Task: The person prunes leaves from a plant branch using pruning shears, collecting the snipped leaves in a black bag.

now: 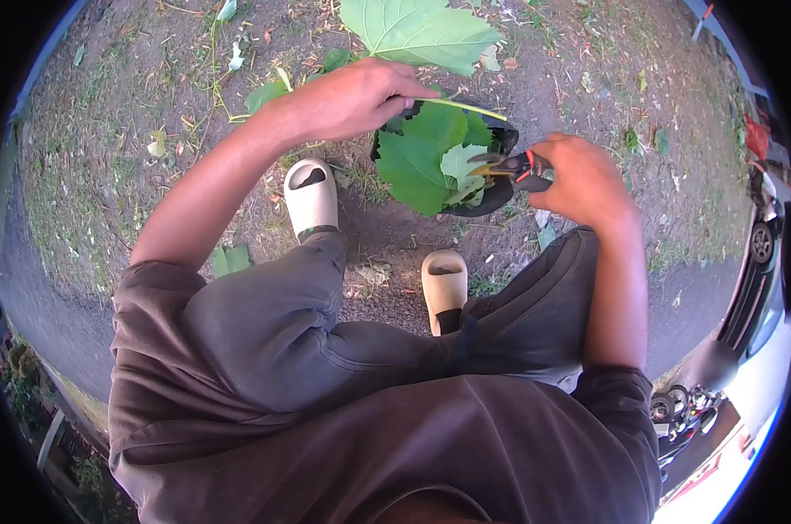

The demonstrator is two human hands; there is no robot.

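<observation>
My left hand [361, 98] pinches a pale green leaf stalk [470, 108], whose far end points right over a black bag [491, 199]. A large light-green leaf [417, 33] spreads just beyond that hand. Inside the bag lie several broad green leaves [423, 157], a paler one [463, 168] among them. On the right, my right hand [586, 179] is wrapped round pruning shears [525, 168] with black and orange handles. Their blades point left and overlap the paler leaf in this view, below the stalk's end.
Bare soil with grass tufts and leaf scraps surrounds the bag. A thin vine [214, 65] trails at the upper left. My feet, in beige slides [312, 199], are planted on the near side of the bag. A car [753, 271] and a motorcycle [688, 415] stand far right.
</observation>
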